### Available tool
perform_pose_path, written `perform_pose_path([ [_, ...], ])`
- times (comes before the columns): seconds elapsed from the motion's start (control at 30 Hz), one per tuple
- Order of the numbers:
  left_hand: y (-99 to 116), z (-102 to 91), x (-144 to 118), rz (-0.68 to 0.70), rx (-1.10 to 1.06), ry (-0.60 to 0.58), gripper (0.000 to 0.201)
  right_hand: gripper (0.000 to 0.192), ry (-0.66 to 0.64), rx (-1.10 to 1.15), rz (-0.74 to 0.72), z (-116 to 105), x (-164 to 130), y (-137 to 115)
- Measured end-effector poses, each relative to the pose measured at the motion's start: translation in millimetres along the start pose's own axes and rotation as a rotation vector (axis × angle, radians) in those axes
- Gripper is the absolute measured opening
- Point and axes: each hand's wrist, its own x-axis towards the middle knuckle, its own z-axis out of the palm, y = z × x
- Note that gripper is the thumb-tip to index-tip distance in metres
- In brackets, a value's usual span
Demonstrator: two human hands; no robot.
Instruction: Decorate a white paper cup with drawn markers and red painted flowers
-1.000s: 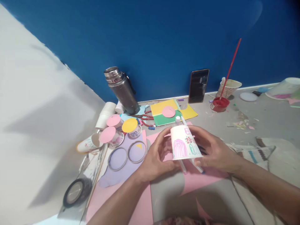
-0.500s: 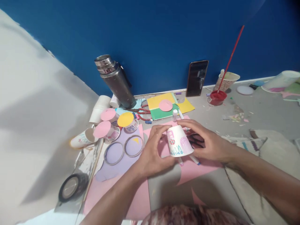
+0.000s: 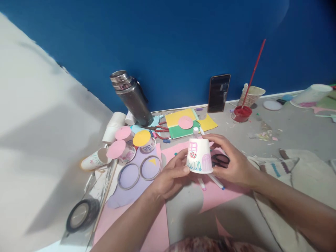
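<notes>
Between my two hands is an upside-down white paper cup [image 3: 199, 156], drawn with a pink window, a purple door and blue-green grass. My left hand [image 3: 172, 175] grips its left side, thumb near the lower rim. Fingers of my right hand [image 3: 232, 162] are closed round the right side and back. Beneath the cup lie pink paper [image 3: 212, 197], white markers [image 3: 216, 182] and black-handled scissors [image 3: 221, 160]. A clear bottle with a white cap [image 3: 195, 131] stands just behind it. To the left, several decorated cups carry paper discs, among them a yellow disc [image 3: 142, 138].
A steel flask [image 3: 133, 101] and a phone [image 3: 219, 93] lean at the blue wall. A red pot [image 3: 241, 114] holds a tall red stick. Two rings [image 3: 128, 176] lie on purple paper, black tape [image 3: 81, 215] at far left, cloth [image 3: 304, 175] at right.
The cup has turned slightly in my hands and stands more upright. My left thumb has shifted up along its lower side. The view has tilted slightly upward.
</notes>
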Motion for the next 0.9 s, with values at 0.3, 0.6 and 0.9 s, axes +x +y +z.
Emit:
perform_pose_path([
  [0.3, 1.4, 3.2, 1.3, 0.108, 0.039, -0.005, 0.096, 0.077, -0.043, 0.196, 0.180, 2.7, -4.7, 2.0],
  [0.6, 3.6, -5.7, 0.7, 0.269, 0.204, 0.004, 0.092, 0.089, -0.144, 0.272, 0.224, 2.9, -5.9, 11.9],
  [0.9, 20.7, -8.1, -0.7, 0.437, 0.333, 0.464, 0.086, 0.024, 0.008, -0.165, 0.177, -15.7, 9.0, 10.7],
])
